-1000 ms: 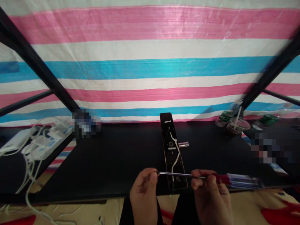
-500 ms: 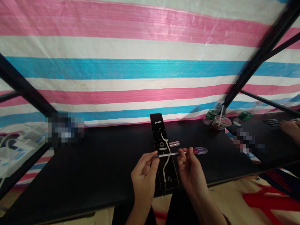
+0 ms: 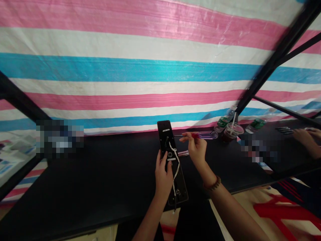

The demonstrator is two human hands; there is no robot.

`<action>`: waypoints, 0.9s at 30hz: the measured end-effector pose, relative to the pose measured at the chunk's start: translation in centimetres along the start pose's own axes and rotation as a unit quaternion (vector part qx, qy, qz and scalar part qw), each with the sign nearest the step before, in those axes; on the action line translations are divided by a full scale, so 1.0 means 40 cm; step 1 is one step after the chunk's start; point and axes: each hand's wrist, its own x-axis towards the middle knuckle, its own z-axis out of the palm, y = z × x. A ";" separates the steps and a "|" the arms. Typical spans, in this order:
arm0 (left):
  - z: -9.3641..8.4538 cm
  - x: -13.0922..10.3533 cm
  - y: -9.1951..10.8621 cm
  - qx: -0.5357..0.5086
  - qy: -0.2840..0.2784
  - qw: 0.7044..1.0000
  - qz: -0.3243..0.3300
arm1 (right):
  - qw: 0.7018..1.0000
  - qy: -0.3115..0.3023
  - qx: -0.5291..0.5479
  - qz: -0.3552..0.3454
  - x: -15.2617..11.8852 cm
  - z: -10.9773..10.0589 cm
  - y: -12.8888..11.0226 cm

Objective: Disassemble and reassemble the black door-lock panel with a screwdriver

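Note:
A long black panel (image 3: pixel 163 126), perhaps a door lock's housing, lies on the black table with a white cable (image 3: pixel 178 164) along it. Over its left edge rests my left hand (image 3: pixel 164 174), fingers stretched out and spread on the surface. My right hand (image 3: pixel 197 149) is closed round a screwdriver (image 3: pixel 207 135) with a clear red-and-purple handle. Its thin shaft points left, towards the panel's upper part; contact of the tip cannot be made out. Just right of the panel lies a small pink-and-silver object (image 3: pixel 184 153), too small to name.
At the back right stand a plastic bottle (image 3: pixel 222 123) and a cup with a straw (image 3: pixel 232 132). Another bottle (image 3: pixel 255 125) lies beyond. Another person's hands (image 3: pixel 304 137) are at the far right. A striped sheet (image 3: pixel 130 70) hangs behind the table (image 3: pixel 105 180), between black frame posts.
My left hand has let go of the screwdriver's tip and come down onto the panel. My right hand has moved up and away with the screwdriver. The view has shifted slightly.

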 end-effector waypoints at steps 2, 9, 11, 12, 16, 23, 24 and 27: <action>0.000 0.001 -0.001 0.001 0.000 1.000 0.003 | 1.000 -0.001 0.001 0.003 -0.002 -0.001 -0.004; -0.001 0.005 -0.007 -0.004 -0.007 1.000 -0.002 | 0.999 0.022 0.038 -0.006 0.034 0.003 -0.028; -0.004 -0.001 -0.008 -0.008 -0.009 1.000 -0.003 | 0.998 0.034 0.054 -0.004 0.074 0.023 -0.023; -0.006 -0.003 -0.009 -0.011 -0.010 1.000 -0.003 | 0.997 0.038 0.067 -0.003 0.098 0.035 -0.018; -0.012 0.029 -0.010 -0.061 0.013 0.998 -0.032 | 0.994 0.037 0.101 0.002 0.191 0.086 0.011; 0.020 0.358 -0.024 -0.130 0.027 0.975 -0.180 | 0.996 0.019 0.089 0.005 0.239 0.111 0.042; 0.028 0.401 -0.027 -0.125 0.018 0.975 -0.185 | 0.997 0.016 0.082 0.008 0.238 0.110 0.044; 0.050 0.473 -0.037 -0.109 0.004 0.978 -0.178 | 0.998 0.009 0.063 0.015 0.232 0.109 0.050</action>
